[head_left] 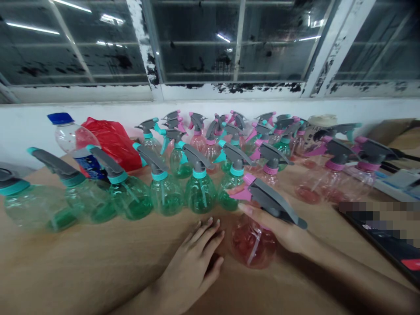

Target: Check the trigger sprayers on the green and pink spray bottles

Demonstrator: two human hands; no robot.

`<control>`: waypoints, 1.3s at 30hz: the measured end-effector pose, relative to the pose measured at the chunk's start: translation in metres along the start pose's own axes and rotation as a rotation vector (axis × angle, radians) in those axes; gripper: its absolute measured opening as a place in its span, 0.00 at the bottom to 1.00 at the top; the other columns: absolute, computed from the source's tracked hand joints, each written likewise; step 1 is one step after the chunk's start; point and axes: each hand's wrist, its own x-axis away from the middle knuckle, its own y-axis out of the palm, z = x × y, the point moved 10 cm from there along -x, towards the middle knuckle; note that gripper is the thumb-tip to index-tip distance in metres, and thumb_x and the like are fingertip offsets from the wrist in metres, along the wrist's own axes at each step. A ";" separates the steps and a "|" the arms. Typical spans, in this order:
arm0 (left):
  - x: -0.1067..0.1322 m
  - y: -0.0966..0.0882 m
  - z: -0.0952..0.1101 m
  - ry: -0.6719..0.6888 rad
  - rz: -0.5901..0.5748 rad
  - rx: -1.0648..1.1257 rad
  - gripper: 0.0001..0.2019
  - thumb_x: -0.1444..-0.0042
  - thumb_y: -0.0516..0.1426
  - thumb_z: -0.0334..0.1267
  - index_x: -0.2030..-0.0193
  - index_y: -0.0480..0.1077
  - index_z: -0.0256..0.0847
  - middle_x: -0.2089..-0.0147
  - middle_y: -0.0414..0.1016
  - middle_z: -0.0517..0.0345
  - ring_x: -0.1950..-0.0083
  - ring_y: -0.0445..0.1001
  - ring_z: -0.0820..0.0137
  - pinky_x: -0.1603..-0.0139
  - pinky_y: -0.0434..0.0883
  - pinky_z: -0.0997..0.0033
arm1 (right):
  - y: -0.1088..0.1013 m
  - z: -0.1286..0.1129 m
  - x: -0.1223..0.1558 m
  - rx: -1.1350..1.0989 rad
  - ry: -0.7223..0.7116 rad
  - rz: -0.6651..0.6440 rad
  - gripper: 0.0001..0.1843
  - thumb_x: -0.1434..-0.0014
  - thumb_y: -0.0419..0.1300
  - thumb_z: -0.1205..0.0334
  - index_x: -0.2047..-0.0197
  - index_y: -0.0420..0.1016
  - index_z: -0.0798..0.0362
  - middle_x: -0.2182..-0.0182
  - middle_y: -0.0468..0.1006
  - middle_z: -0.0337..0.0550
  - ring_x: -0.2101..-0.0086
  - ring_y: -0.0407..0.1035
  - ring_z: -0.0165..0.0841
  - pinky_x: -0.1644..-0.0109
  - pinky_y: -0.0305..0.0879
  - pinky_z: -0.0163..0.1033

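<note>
Pink spray bottle [254,247]: lower right of centre, red liquid inside, on the wooden table [98,271].
Right hand [285,227]: clamped around its neck, just below the grey-and-pink trigger head.
Left hand [192,256]: bottom centre, palm down beside the bottle, fingers slightly apart.
Green spray bottles [201,197]: row from left edge to centre.
Red plastic bag [113,142]: left, behind that row.

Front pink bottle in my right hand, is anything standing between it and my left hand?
Nothing visible: only a narrow strip of table shows between your left hand and the front pink bottle, held in your right hand. The green bottles stand beyond your left fingertips, not between.
</note>
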 end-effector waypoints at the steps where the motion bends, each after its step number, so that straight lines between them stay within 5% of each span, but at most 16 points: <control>1: 0.000 0.000 0.000 0.000 0.001 0.001 0.21 0.37 0.53 0.38 0.39 0.61 0.37 0.34 0.58 0.52 0.34 0.57 0.61 0.37 0.60 0.56 | 0.000 0.001 0.000 -0.008 0.007 0.003 0.09 0.41 0.58 0.57 0.57 0.73 0.47 0.68 0.76 0.39 0.65 0.72 0.35 0.59 0.69 0.41; 6: 0.001 0.001 0.000 0.004 0.002 0.008 0.21 0.36 0.52 0.39 0.38 0.60 0.36 0.34 0.57 0.51 0.34 0.56 0.60 0.37 0.60 0.55 | -0.002 0.007 0.001 0.025 0.051 0.032 0.07 0.42 0.58 0.56 0.61 0.71 0.46 0.78 0.68 0.34 0.77 0.65 0.31 0.74 0.63 0.37; 17: 0.001 0.002 0.000 0.008 -0.005 -0.003 0.21 0.37 0.53 0.38 0.38 0.60 0.36 0.34 0.57 0.51 0.34 0.56 0.60 0.37 0.60 0.54 | 0.001 0.002 -0.002 -0.028 0.029 0.014 0.07 0.43 0.58 0.61 0.59 0.71 0.48 0.76 0.67 0.32 0.79 0.59 0.27 0.72 0.62 0.36; 23: 0.002 0.002 0.001 0.012 -0.004 -0.011 0.21 0.36 0.52 0.38 0.38 0.60 0.35 0.34 0.57 0.50 0.34 0.56 0.60 0.38 0.60 0.54 | -0.001 -0.003 -0.002 -0.006 -0.009 0.033 0.10 0.43 0.60 0.60 0.57 0.72 0.47 0.71 0.74 0.35 0.71 0.69 0.30 0.65 0.66 0.36; 31: 0.001 0.001 0.000 0.008 0.013 -0.004 0.21 0.36 0.52 0.38 0.38 0.61 0.36 0.34 0.58 0.51 0.34 0.57 0.60 0.37 0.60 0.54 | -0.005 -0.001 0.001 0.052 0.015 0.044 0.10 0.41 0.59 0.54 0.71 0.69 0.49 0.75 0.70 0.35 0.73 0.66 0.29 0.65 0.65 0.37; 39: 0.001 0.001 -0.001 -0.002 0.022 0.019 0.21 0.36 0.52 0.38 0.38 0.60 0.36 0.34 0.59 0.51 0.35 0.57 0.60 0.37 0.59 0.55 | 0.002 -0.001 -0.001 -0.015 0.024 -0.031 0.13 0.43 0.59 0.54 0.56 0.73 0.48 0.68 0.76 0.39 0.70 0.70 0.33 0.60 0.70 0.41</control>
